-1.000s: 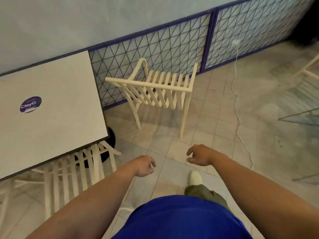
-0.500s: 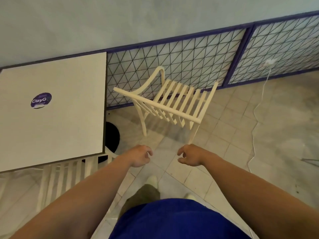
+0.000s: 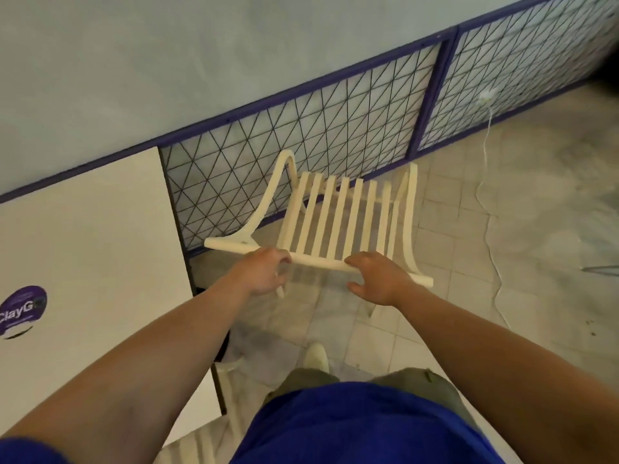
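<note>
Cream chair [image 3: 318, 261], parallel slats, curved side arms.

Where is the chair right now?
Centre of the head view: the chair is right of the table, in front of the mesh panel, with left hand and right hand gripping its top rail.

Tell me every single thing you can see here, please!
slatted chair: one, cream, by the mesh panels
table: one, white, left
sticker: one, purple, on the table
second chair: one, cream, partly under the table
mesh panels: two, purple-framed, along the wall
floor: one, grey-beige tiles, underfoot
cable: one, white, on the floor, right
shoe: one, white, below the slatted chair
shirt: one, blue, bottom
left hand: one, bare, grips the slatted chair's top rail
right hand: one, bare, grips the same rail, further right
</note>
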The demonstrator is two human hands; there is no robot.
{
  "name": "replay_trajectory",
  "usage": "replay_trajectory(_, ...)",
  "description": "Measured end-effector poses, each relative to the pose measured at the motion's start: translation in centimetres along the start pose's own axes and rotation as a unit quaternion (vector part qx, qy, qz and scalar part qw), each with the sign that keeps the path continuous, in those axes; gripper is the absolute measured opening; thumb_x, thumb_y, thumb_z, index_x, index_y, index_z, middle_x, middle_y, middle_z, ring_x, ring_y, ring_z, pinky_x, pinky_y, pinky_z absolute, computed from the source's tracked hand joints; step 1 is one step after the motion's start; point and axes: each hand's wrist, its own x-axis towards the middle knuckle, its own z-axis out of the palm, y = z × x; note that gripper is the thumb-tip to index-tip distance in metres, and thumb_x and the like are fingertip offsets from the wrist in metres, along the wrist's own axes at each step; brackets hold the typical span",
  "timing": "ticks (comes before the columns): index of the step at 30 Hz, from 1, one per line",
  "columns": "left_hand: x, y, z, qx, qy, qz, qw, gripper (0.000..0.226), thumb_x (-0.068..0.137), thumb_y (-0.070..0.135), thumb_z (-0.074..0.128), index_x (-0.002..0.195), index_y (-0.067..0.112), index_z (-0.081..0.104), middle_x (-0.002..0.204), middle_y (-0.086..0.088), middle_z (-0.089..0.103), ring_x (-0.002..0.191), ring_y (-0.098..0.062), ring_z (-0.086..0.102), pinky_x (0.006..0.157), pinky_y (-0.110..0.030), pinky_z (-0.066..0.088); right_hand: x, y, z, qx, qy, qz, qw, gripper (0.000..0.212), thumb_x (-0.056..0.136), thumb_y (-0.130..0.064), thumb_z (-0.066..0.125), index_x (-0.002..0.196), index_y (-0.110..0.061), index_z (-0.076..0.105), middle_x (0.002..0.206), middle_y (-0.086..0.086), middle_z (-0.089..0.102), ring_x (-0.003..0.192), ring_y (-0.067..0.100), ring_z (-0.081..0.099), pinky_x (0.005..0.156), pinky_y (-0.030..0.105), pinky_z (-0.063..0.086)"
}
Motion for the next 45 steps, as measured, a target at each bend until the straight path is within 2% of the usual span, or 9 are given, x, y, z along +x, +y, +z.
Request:
replay_trajectory(12, 8.2, -5.3, -1.6, 0.162, -0.172, 0.021, 0.971, 0.06, 0.096, 0.016, 0.051, 0.148, 0.043, 0.038, 0.137, -0.007, 0.055, 0.116, -0.028, 0.057, 0.1, -0.039, 0.045, 3.7, 2.8, 0.7, -0.037, -0.127, 0.145, 0.981, 0.063, 0.095, -0.018, 0.054, 0.148, -0.044, 0.033, 0.134, 0.001, 0.057, 0.111, 0.021, 0.059, 0.097, 0.037, 0.049)
replay_trajectory(16, 10.3, -6.9, -0.9, 0.291, -0.201, 0.085, 0.932, 0.047, 0.094, 0.04, 0.061, 0.136, 0.054, 0.046, 0.135, -0.007, 0.057, 0.111, -0.028, 0.059, 0.096, -0.041, 0.049, 5.0, 2.6, 1.0, -0.034, -0.161, 0.141, 0.976, 0.07, 0.095, -0.015, 0.055, 0.15, -0.047, 0.028, 0.132, 0.001, 0.055, 0.109, 0.021, 0.059, 0.095, 0.034, 0.05)
replay_trajectory(19, 11.1, -7.3, 0.1, 0.262, -0.182, 0.092, 0.943, 0.051, 0.073, 0.068, 0.073, 0.117, 0.043, 0.066, 0.121, -0.004, 0.065, 0.098, -0.024, 0.064, 0.083, -0.036, 0.054, 5.4, 2.6, 1.0, -0.028, -0.17, 0.126, 0.977, 0.074, 0.093, -0.01, 0.057, 0.149, -0.048, 0.028, 0.129, 0.002, 0.055, 0.105, 0.02, 0.058, 0.091, 0.032, 0.048)
replay_trajectory(20, 10.7, -7.0, 0.0, 0.264, -0.201, 0.1, 0.938, 0.038, 0.086, 0.056, 0.068, 0.122, 0.051, 0.061, 0.127, -0.004, 0.059, 0.101, -0.025, 0.062, 0.088, -0.036, 0.052, 5.5, 2.7, 1.0, -0.022, -0.173, 0.124, 0.977, 0.075, 0.093, -0.008, 0.058, 0.149, -0.048, 0.028, 0.128, 0.002, 0.055, 0.104, 0.02, 0.058, 0.09, 0.031, 0.047)
replay_trajectory(22, 10.4, -6.2, -0.6, 0.19, -0.21, 0.058, 0.957, 0.054, 0.099, 0.024, 0.053, 0.137, 0.061, 0.043, 0.135, -0.004, 0.048, 0.103, -0.024, 0.056, 0.094, -0.033, 0.046, 5.6, 2.9, 1.1, -0.016, -0.178, 0.117, 0.977, 0.077, 0.092, -0.006, 0.058, 0.15, -0.048, 0.028, 0.126, 0.003, 0.055, 0.103, 0.02, 0.058, 0.088, 0.03, 0.047)
replay_trajectory(26, 9.7, -5.9, -1.2, 0.081, -0.204, -0.032, 0.975, 0.077, 0.096, 0.006, 0.05, 0.143, 0.063, 0.031, 0.131, -0.005, 0.05, 0.103, -0.024, 0.057, 0.094, -0.035, 0.047, 5.7, 3.1, 1.2, -0.016, -0.182, 0.103, 0.978, 0.081, 0.09, -0.005, 0.061, 0.151, -0.046, 0.026, 0.126, 0.004, 0.055, 0.1, 0.02, 0.058, 0.086, 0.03, 0.048)
replay_trajectory(32, 9.3, -5.6, -0.8, 0.135, -0.205, 0.0, 0.969, 0.076, 0.096, 0.005, 0.048, 0.148, 0.058, 0.028, 0.143, -0.009, 0.045, 0.117, -0.028, 0.055, 0.092, -0.033, 0.042, 5.3, 3.3, 1.5, -0.023, -0.167, 0.095, 0.981, 0.08, 0.09, -0.006, 0.063, 0.151, -0.044, 0.027, 0.124, 0.003, 0.057, 0.099, 0.018, 0.058, 0.087, 0.03, 0.049)
replay_trajectory(41, 7.7, -3.9, 1.2, 0.081, -0.214, -0.028, 0.973, 0.073, 0.097, 0.009, 0.051, 0.147, 0.058, 0.028, 0.13, -0.006, 0.05, 0.111, -0.027, 0.055, 0.089, -0.033, 0.042, 4.8, 5.3, 0.8, -0.061, -0.175, 0.074, 0.98, 0.08, 0.09, -0.008, 0.064, 0.148, -0.049, 0.029, 0.124, 0.001, 0.058, 0.096, 0.016, 0.058, 0.087, 0.031, 0.051)
replay_trajectory(45, 6.8, -3.0, 3.5, 0.058, -0.199, -0.056, 0.977, 0.062, 0.1, 0.019, 0.053, 0.144, 0.059, 0.034, 0.133, -0.002, 0.054, 0.115, -0.027, 0.056, 0.1, -0.041, 0.044, 4.6, 6.7, -0.1, -0.094, -0.192, 0.057, 0.975, 0.08, 0.091, -0.008, 0.061, 0.148, -0.053, 0.026, 0.127, 0.0, 0.056, 0.102, 0.018, 0.058, 0.087, 0.031, 0.05)
